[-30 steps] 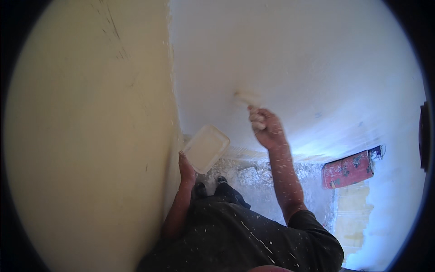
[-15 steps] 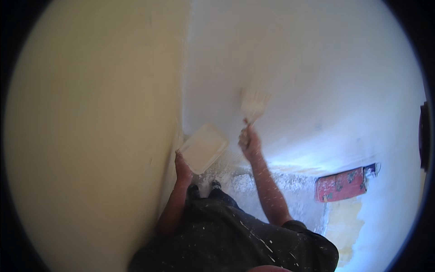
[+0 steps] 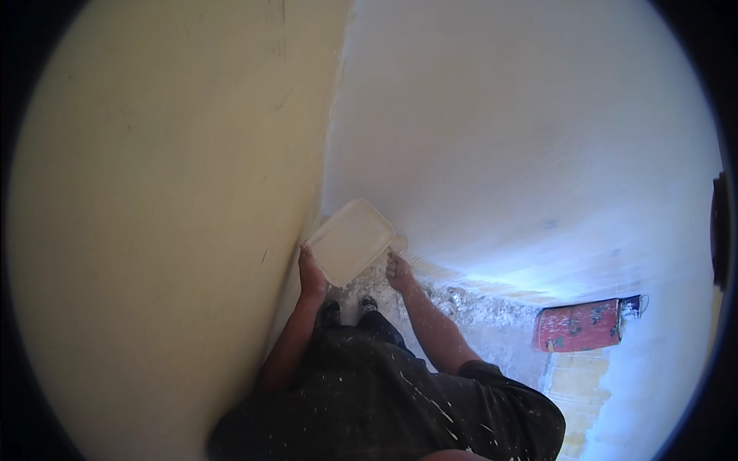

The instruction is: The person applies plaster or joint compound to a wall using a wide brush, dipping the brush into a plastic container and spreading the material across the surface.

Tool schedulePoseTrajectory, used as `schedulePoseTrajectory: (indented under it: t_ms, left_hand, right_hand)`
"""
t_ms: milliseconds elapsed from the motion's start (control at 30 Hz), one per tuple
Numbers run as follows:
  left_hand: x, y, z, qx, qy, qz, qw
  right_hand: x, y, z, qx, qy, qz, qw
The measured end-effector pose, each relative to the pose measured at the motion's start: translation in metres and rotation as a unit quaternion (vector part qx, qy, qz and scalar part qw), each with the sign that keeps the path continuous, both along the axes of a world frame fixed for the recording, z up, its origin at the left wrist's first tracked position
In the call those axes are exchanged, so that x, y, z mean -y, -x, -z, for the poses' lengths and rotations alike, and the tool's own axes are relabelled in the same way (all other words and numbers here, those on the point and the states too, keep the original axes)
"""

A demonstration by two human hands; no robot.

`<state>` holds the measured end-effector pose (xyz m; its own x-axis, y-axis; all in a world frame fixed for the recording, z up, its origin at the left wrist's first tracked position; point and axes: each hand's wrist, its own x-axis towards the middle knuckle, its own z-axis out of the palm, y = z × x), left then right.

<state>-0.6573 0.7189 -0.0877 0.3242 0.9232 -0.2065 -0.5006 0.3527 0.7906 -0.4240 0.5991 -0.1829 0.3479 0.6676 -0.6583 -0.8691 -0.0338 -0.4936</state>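
Observation:
My left hand point(image 3: 310, 273) grips the lower left edge of a shallow cream-coloured tray point(image 3: 351, 242) with rounded corners. The tray is held at a slant in front of my body, close to the wall corner. On its right side my right hand point(image 3: 398, 272) is closed on the handle of a wide pale paintbrush point(image 3: 400, 243). Only a small part of the brush shows beside the tray's right edge; the tray seems to hide the rest. Whether the bristles touch the tray I cannot tell.
A yellowish wall point(image 3: 177, 192) stands close on my left and meets a whitish wall point(image 3: 500, 131) ahead. To the right lies a red, paint-stained drum point(image 3: 578, 326). White splatter covers the floor point(image 3: 492, 311) around my feet.
My right hand has come down and left from the white wall, bringing the brush to the tray's right edge. The tray has shifted slightly up and right in the picture.

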Motion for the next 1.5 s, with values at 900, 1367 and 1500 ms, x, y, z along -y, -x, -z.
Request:
schedulePoseTrajectory:
  t_ms: [900,1367,1500]
  left_hand:
    - [0.007,0.005,-0.031,0.037,0.053,0.019,0.998]
    - [0.007,0.007,-0.018,-0.021,0.028,0.034,0.999]
    - [0.011,0.003,-0.048,0.009,0.063,0.046,0.997]
  right_hand:
    - [-0.046,0.014,-0.324,0.311,-0.233,0.042,0.920]
    - [0.036,0.003,0.046,0.231,0.145,-0.103,0.957]
    - [0.023,-0.012,0.075,0.169,0.223,-0.146,0.949]
